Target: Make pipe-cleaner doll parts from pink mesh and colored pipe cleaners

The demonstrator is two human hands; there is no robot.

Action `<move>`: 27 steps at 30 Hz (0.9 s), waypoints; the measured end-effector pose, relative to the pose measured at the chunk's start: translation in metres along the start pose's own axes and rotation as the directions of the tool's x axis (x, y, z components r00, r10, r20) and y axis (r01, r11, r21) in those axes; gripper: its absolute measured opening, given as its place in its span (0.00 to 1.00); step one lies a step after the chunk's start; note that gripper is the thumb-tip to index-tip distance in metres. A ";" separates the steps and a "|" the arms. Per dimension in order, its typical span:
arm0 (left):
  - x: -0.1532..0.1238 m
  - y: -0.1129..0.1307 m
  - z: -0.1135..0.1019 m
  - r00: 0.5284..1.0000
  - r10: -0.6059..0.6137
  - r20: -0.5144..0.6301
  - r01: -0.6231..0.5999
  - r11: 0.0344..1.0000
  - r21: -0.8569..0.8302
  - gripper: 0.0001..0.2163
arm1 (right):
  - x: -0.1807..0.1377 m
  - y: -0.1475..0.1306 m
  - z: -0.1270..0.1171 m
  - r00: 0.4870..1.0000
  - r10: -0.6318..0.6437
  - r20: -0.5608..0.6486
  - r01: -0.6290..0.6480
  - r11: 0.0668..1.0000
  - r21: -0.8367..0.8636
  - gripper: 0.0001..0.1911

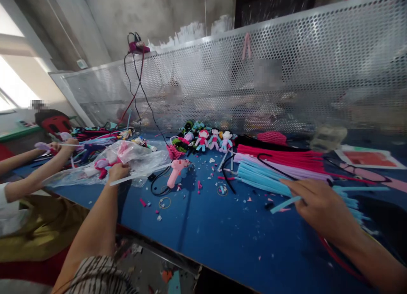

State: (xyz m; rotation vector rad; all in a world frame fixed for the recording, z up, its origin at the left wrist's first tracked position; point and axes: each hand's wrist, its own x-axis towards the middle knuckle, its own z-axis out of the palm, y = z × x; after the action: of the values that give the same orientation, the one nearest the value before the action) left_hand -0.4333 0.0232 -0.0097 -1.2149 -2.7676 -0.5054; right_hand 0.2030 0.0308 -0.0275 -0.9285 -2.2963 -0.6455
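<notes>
My right hand [319,207] lies on a pile of light blue pipe cleaners [260,177] at the right and pinches one light blue pipe cleaner [285,204] between its fingers. My left hand [119,171] is closed round a white stick [140,175] at the left, just in front of a clear plastic bag [127,160] that holds pink and white pieces. Red and lilac pipe cleaners [286,158] lie behind the blue ones.
A pink glue gun [175,172] with a black cord lies mid-table on the blue table [206,234]. Small finished dolls [210,139] lie in front of a perforated metal screen [254,73]. Another person's hands [60,146] are busy at the far left. Scraps litter the table.
</notes>
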 end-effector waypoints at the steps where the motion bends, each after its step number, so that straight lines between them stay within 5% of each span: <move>1: 0.000 0.000 0.001 1.000 -0.027 -0.012 0.027 1.000 0.010 0.13 | 0.000 -0.001 0.000 1.000 -0.006 0.003 0.006 1.000 -0.003 0.22; 6: -0.008 0.003 -0.005 0.978 -0.029 -0.206 0.029 1.000 -0.004 0.15 | 0.000 -0.004 -0.001 1.000 0.007 0.010 -0.007 1.000 0.025 0.26; 11: -0.016 0.040 -0.011 0.940 0.229 -0.252 -0.251 0.966 -0.058 0.17 | 0.000 -0.007 -0.003 1.000 0.022 -0.002 -0.022 0.999 0.042 0.27; 15: -0.013 0.092 -0.003 0.812 0.569 -0.129 -0.583 0.784 -0.214 0.15 | 0.001 -0.007 -0.003 1.000 0.020 -0.002 -0.019 0.999 0.036 0.27; 19: -0.002 0.132 0.015 0.736 0.670 -0.097 -0.650 0.658 -0.380 0.18 | 0.001 -0.004 -0.003 1.000 0.028 0.003 -0.028 0.999 0.023 0.27; 22: 0.010 0.144 0.024 0.766 0.630 -0.130 -0.601 0.628 -0.493 0.07 | 0.001 -0.002 -0.002 0.999 0.035 0.005 -0.035 0.999 0.018 0.27; 27: 0.028 0.144 0.018 0.892 0.380 -0.244 -0.429 0.546 -0.720 0.04 | 0.000 -0.001 -0.003 0.998 0.055 0.033 -0.056 0.998 0.014 0.25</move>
State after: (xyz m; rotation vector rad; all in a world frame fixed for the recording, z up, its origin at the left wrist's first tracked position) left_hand -0.3467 0.1403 0.0175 -1.8612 -2.0746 -1.7214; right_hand 0.2034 0.0279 -0.0258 -0.9990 -2.2923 -0.5926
